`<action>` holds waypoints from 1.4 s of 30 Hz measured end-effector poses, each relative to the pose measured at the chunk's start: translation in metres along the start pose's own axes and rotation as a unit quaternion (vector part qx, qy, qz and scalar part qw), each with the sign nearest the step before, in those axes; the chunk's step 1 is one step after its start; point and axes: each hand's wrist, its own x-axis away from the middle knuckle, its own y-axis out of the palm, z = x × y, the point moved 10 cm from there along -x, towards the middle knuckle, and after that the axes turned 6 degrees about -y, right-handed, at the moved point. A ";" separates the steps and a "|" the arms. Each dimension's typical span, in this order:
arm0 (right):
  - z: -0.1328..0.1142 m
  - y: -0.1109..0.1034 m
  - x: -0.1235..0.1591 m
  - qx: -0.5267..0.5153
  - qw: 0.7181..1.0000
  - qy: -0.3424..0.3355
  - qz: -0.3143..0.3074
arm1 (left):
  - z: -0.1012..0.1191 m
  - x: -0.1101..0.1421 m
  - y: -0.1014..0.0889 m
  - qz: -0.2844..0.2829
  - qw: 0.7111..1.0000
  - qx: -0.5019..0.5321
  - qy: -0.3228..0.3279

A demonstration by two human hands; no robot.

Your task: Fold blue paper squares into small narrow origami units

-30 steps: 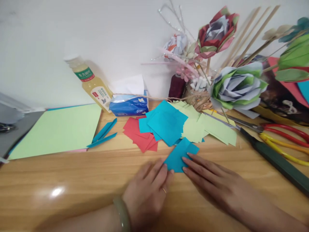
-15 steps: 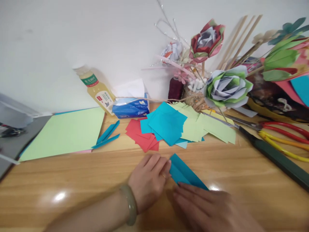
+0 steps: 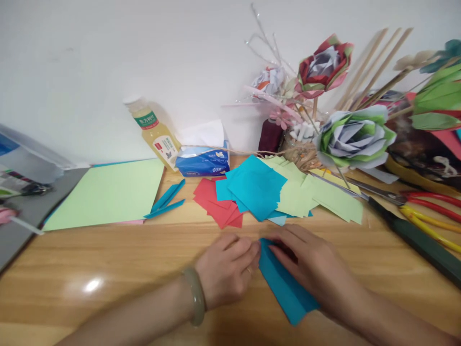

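Note:
A folded blue paper lies on the wooden table in front of me, long and narrow, running from its upper left tip down to the right. My left hand, with a pale bangle on the wrist, has its fingers curled against the paper's upper left end. My right hand lies over the paper's upper part, fingers bent and pressing it near the tip. Both hands touch the same sheet.
Behind the hands lies a pile of blue squares, red squares and green squares. Further back stand a juice bottle, a tissue pack and paper roses. A green sheet lies left; scissors and a dark bar right.
The blue paper went from a wider shape to a long narrow fold. My right hand swung from low right up onto the paper's top; my left hand stayed at its left tip.

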 end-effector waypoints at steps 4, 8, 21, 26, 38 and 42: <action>-0.015 -0.005 0.003 0.041 0.995 -0.093 0.020 | -0.003 -0.002 0.001 -0.014 1.000 0.007 -0.012; -0.027 -0.008 0.006 0.081 0.981 -0.173 0.016 | -0.004 -0.005 -0.001 -0.018 1.000 0.009 -0.012; -0.046 -0.012 0.004 0.190 0.950 -0.245 0.029 | -0.015 -0.002 0.015 -0.052 0.993 0.060 -0.090; -0.047 -0.011 0.005 0.179 0.948 -0.261 0.030 | -0.017 -0.002 0.014 -0.035 0.992 0.069 -0.102; -0.043 -0.010 0.006 0.162 0.952 -0.258 0.025 | -0.005 -0.003 0.001 0.018 0.997 0.052 -0.050; -0.042 -0.010 0.007 0.158 0.952 -0.261 0.026 | -0.008 -0.004 0.002 0.021 0.996 0.054 -0.071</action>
